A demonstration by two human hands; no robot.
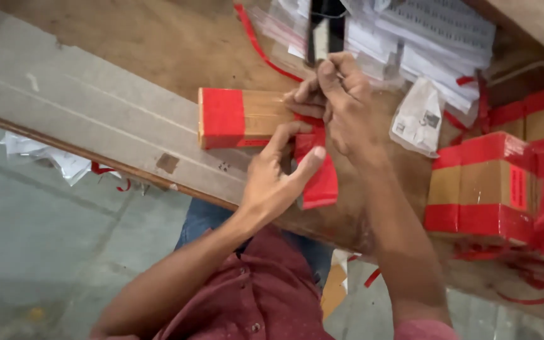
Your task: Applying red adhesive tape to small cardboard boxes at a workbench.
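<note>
A small brown cardboard box (pixel 247 117) with a red tape band at its left end lies on the wooden table (pixel 127 119). My left hand (pixel 278 176) presses a strip of red tape (pixel 320 179) against the box's right end, thumb and fingers spread on the tape. My right hand (pixel 338 104) grips the box's right end from above, fingers curled over the tape there. The loose end of the tape hangs down past the table edge.
Several taped brown boxes (pixel 486 189) are stacked at the right. Piles of white printed papers (pixel 423 38) and a dark phone-like object (pixel 326 28) lie at the back. Red tape scraps (pixel 105 173) and crumpled paper litter the grey floor.
</note>
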